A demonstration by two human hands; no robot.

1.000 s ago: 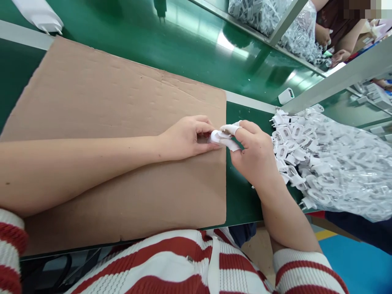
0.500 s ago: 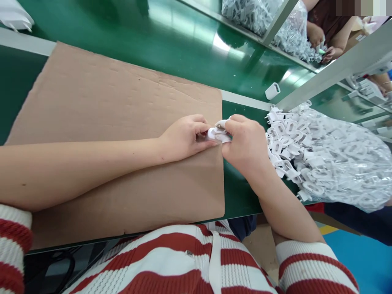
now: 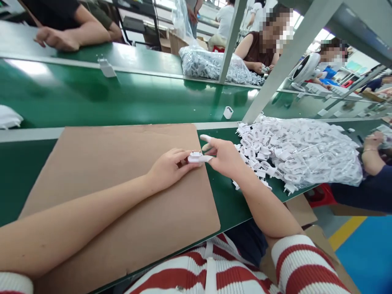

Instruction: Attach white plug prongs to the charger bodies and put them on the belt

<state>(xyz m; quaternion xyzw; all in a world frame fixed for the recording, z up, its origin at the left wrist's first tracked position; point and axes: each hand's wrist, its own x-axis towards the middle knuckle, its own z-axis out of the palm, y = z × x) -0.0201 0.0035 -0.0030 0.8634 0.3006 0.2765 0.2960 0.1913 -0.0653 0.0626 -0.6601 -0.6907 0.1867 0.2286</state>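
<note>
Right hand (image 3: pixel 226 158) has uncurled its forefinger from the white plug (image 3: pixel 194 157), thumb seemingly touching | left fingers (image 3: pixel 183 155) pinch plug over cardboard (image 3: pixel 128 204) | one in work; heap (image 3: pixel 251 143) apparently left; finished count unclear

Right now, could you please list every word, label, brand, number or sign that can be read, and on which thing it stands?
No text can be read.
White plug piece in the left hand: too small to tell if marked.
Cardboard sheet: no print visible on the uncovered part.
Clear bag of white parts: no readable label.
Fan in the background: too small and blurred.
</note>
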